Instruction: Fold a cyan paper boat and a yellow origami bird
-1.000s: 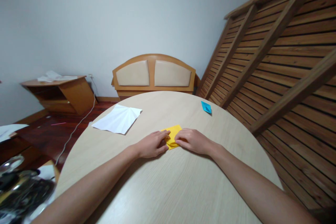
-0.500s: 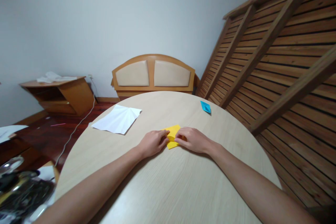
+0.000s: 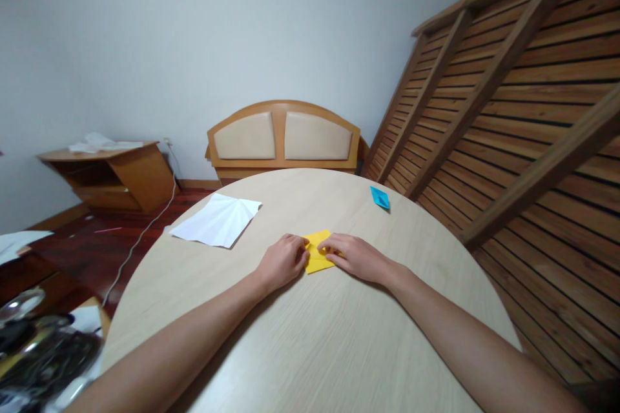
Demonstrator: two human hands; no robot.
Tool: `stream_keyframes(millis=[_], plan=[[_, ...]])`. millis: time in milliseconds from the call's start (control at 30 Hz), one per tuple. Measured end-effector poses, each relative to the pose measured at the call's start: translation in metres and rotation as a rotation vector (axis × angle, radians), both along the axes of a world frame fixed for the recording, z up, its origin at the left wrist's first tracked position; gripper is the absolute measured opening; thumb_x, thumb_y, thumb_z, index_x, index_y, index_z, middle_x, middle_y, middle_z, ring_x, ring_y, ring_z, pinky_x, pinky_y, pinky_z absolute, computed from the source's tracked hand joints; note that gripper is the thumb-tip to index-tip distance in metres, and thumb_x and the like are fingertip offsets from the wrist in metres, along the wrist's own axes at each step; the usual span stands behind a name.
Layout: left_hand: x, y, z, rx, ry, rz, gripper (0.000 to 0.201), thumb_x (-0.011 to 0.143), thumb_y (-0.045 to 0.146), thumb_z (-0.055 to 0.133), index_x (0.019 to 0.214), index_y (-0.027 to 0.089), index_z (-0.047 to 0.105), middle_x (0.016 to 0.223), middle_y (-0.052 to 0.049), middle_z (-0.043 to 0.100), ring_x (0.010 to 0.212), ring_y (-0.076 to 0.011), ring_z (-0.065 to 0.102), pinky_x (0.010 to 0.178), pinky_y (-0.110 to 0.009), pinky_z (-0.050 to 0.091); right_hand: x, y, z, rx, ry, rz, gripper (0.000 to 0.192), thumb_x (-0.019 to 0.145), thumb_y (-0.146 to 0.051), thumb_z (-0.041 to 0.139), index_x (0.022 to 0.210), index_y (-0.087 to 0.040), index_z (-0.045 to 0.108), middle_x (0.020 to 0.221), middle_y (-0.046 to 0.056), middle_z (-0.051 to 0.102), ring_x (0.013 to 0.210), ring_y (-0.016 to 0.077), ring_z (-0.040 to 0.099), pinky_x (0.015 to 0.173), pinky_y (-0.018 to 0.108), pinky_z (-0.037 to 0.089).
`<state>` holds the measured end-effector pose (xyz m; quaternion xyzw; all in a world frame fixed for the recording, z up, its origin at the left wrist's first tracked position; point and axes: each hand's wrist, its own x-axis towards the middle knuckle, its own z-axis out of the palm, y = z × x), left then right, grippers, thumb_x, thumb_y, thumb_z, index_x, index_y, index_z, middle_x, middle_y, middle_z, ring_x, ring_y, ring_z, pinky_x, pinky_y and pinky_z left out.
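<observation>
A folded piece of yellow paper (image 3: 318,261) lies on the round light-wood table (image 3: 300,342), with crease lines across it. At its left edge, my left hand (image 3: 283,261) pinches the paper between thumb and fingers. From the other side my right hand (image 3: 356,257) rests on the sheet, fingers curled and their tips on its upper right part; thumb and forefinger are slightly apart. Parts of the paper's two side edges are hidden under the fingers. Both wrists lie low, close to the tabletop.
A creased white sheet (image 3: 217,221) lies at the table's left. Near the far right edge sits a small blue folded paper boat (image 3: 380,198). A slatted wooden panel (image 3: 513,122) leans along the right side. Beyond the table stands a headboard (image 3: 279,142).
My right fingers have loosened from their pinch and shifted slightly up the yellow paper. The fold held between the hands now lies flatter. My left hand has barely moved.
</observation>
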<state>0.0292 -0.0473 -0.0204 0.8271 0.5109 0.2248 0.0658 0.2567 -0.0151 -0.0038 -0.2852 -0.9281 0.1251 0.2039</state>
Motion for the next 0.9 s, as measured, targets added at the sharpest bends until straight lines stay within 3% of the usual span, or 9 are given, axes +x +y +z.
stream_keyframes(millis=[400,500,600,667,900], plan=[[-0.003,0.001,-0.001,0.007,0.033,0.046,0.021,0.089,0.015,0.054,0.108,0.017,0.061,0.106,-0.008,0.069,0.1,-0.022,0.063,0.085,-0.033,0.052,0.013,0.008,-0.001,-0.014,-0.077,0.053,0.041,0.088,-0.006,0.052,0.117,-0.026,0.072,0.118,0.007,0.067,0.11,0.0206,0.06,0.1,0.036,0.044],[-0.004,0.002,-0.002,0.065,0.086,-0.04,0.025,0.089,0.01,0.052,0.108,0.02,0.064,0.116,-0.006,0.066,0.106,-0.0209,0.061,0.086,-0.031,0.051,0.013,0.008,-0.001,-0.015,-0.07,0.066,0.041,0.088,-0.006,0.052,0.117,-0.027,0.072,0.119,0.007,0.067,0.111,0.0206,0.059,0.102,0.036,0.043],[-0.004,0.001,0.002,0.083,0.205,-0.151,0.026,0.089,0.008,0.05,0.098,0.023,0.07,0.11,-0.004,0.069,0.102,-0.02,0.062,0.086,-0.03,0.051,0.013,0.008,0.0,-0.015,-0.074,0.06,0.039,0.091,-0.008,0.049,0.116,-0.027,0.073,0.119,0.008,0.068,0.111,0.0205,0.06,0.101,0.036,0.043],[-0.003,-0.001,0.006,0.085,0.276,-0.192,0.026,0.089,0.009,0.05,0.096,0.023,0.071,0.104,-0.004,0.07,0.099,-0.0205,0.063,0.087,-0.031,0.051,0.015,0.01,0.001,-0.013,-0.099,0.061,0.039,0.092,-0.008,0.048,0.115,-0.026,0.073,0.118,0.008,0.068,0.109,0.0206,0.06,0.099,0.036,0.044],[0.003,-0.011,0.015,0.113,0.344,-0.135,0.019,0.09,0.024,0.051,0.1,0.019,0.067,0.101,-0.008,0.07,0.096,-0.0231,0.064,0.085,-0.035,0.053,0.024,0.011,0.009,0.052,-0.224,0.074,0.037,0.092,-0.009,0.051,0.114,-0.028,0.074,0.118,0.007,0.07,0.105,0.0207,0.063,0.093,0.033,0.045]])
